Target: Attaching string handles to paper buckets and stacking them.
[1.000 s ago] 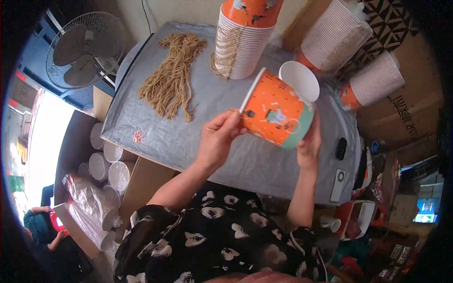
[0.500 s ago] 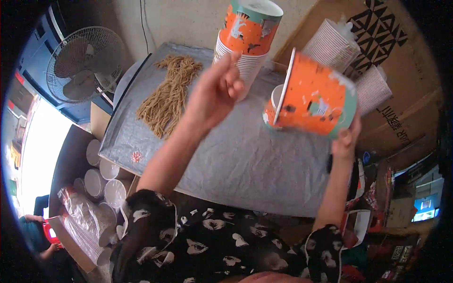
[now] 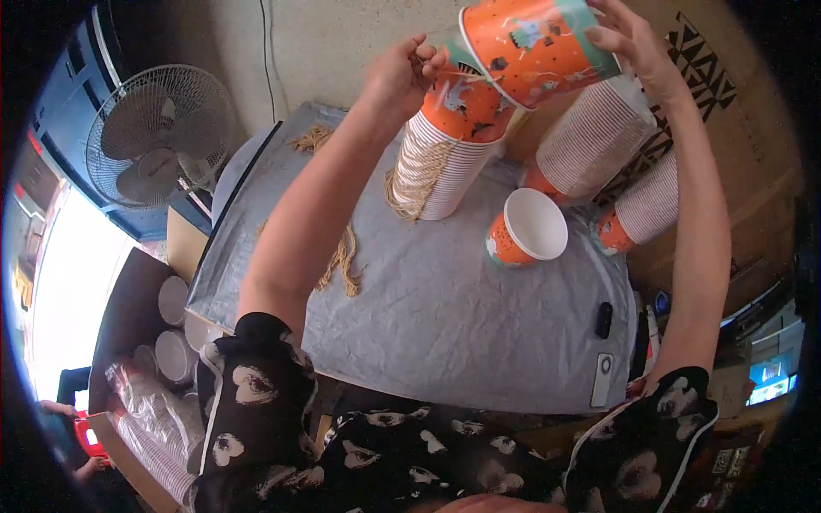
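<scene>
My right hand (image 3: 629, 43) grips the green base of a large orange paper tub (image 3: 530, 47), tilted on its side. Its rim overlaps the top of an orange-and-green tub (image 3: 466, 111) that caps a tall nested stack of tubs (image 3: 462, 175). By that stack's top, my left hand (image 3: 406, 73) has its fingers curled together around tan string. Loose loops of the string (image 3: 419, 175) hang down the stack's left side. Behind my left forearm lies a bundle of tan string (image 3: 342, 265), partly hidden.
A smaller upright paper tub (image 3: 536, 224) stands on the grey-covered table (image 3: 445, 333). Wrapped tub stacks (image 3: 594, 141) lean near cardboard (image 3: 744, 197) at right. A black object (image 3: 605, 321) and white device (image 3: 602, 379) lie at the right edge. A fan (image 3: 158, 137) and tub-filled box (image 3: 137, 457) are left.
My right hand has lifted the orange tub up and left to the stack's top. My left hand has moved up, and string now hangs along the stack.
</scene>
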The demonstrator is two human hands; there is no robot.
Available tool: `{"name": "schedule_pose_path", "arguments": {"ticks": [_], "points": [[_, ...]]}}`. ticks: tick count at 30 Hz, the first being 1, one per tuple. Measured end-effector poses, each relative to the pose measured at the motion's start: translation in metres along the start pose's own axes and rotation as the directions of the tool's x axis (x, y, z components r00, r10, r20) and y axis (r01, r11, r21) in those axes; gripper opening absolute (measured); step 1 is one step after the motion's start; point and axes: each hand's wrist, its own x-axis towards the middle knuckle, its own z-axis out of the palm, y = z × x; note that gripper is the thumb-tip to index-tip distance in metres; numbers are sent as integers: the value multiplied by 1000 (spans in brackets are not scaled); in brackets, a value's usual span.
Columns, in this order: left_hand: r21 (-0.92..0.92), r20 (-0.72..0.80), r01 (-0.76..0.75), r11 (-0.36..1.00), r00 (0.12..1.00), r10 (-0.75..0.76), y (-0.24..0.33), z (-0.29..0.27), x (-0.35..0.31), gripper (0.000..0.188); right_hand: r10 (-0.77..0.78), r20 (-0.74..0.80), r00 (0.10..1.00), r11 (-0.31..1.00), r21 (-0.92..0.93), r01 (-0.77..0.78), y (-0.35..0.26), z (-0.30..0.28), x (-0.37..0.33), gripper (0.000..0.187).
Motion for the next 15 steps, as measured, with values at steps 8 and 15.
{"name": "schedule_pose_path", "arguments": {"ticks": [8, 15], "points": [[-167, -192, 67, 984, 976, -99, -25, -24, -8, 9, 538, -595, 597, 346, -489, -801, 7, 20, 59, 115], [-14, -143, 212, 977, 967, -211, -38, -74, -34, 12, 674, -513, 532, 261, -509, -821, 42, 18, 66, 119]]}}
